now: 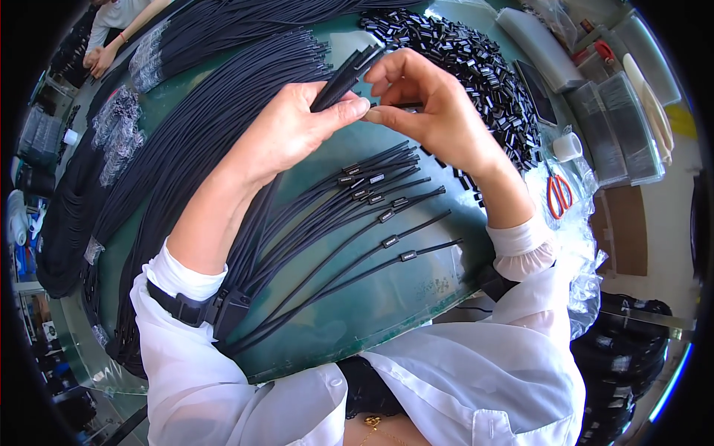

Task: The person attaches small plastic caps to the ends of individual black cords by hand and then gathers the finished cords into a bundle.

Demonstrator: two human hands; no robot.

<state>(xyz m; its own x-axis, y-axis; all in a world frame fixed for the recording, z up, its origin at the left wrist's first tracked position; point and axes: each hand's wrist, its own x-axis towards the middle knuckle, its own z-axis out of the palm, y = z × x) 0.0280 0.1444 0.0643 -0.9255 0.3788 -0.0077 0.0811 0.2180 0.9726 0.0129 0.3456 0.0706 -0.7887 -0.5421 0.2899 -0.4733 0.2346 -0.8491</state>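
Observation:
My left hand grips a bunch of black cords, whose cut ends stick up past the thumb and fingers. Beside it, my right hand is closed in a pinch that meets the left thumb tip. Something small and dark shows between the right fingers, but I cannot make out what it is. Below both hands, several black cords lie fanned out, each with a small black rectangular cord bead near its end. A large heap of loose black beads spreads beyond and beside my right hand.
A thick bundle of black cords covers the left of the green table. Red-handled scissors, a white roll and clear plastic bags lie at the right. Another person's hand is at the far left.

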